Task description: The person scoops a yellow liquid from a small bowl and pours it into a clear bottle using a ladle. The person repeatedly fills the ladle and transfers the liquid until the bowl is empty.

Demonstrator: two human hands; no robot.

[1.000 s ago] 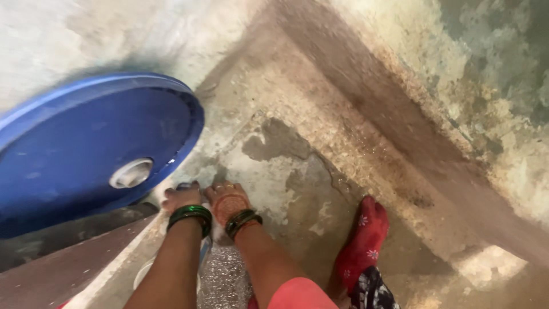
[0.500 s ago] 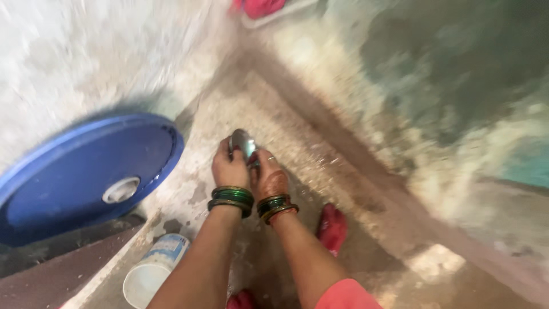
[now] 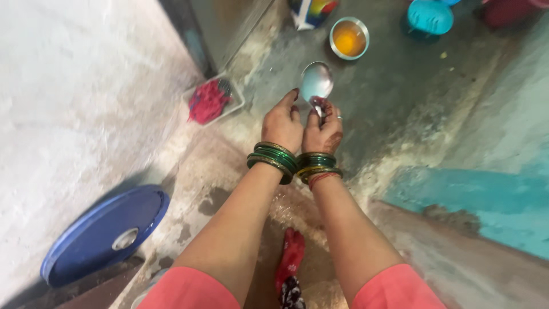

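Both hands raised together over the wet concrete floor (image 3: pixel 400 114), the right hand (image 3: pixel 323 129) pinches a steel spoon (image 3: pixel 317 81) by its neck while the left hand (image 3: pixel 283 121) curls half-closed against it, a grip best kept firm near the bowl, just below the yellow-filled dish (image 3: pixel 349 38).

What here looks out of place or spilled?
Nothing is spilled. The round blue plastic lid lies loose by the white wall, apart from any container. Both hands hold the shiny metal spoon upright.
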